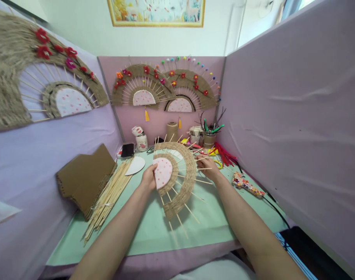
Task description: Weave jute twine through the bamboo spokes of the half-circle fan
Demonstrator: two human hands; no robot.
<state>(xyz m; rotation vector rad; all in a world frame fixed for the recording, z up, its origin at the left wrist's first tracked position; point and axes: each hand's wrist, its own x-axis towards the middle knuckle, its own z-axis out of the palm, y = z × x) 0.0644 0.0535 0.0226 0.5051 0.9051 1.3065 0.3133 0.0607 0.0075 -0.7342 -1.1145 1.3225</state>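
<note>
A half-round fan of thin sticks woven with jute twine is held upright over the table, its bare stick ends pointing right. My left hand grips it by the flat edge, at the white half-circle with pink spots. On the far side, my right hand is closed by the stick tips, its fingers bent together. Some sticks cross in front of that hand. What its fingers pinch, perhaps twine or a stick, is too small to make out.
Left lie a bundle of sticks, brown cardboard and a white paper half-circle. A flowered glue gun with a cord lies right. Behind stand a twine spool and a pot with green-handled tools. Finished fans hang on the partitions.
</note>
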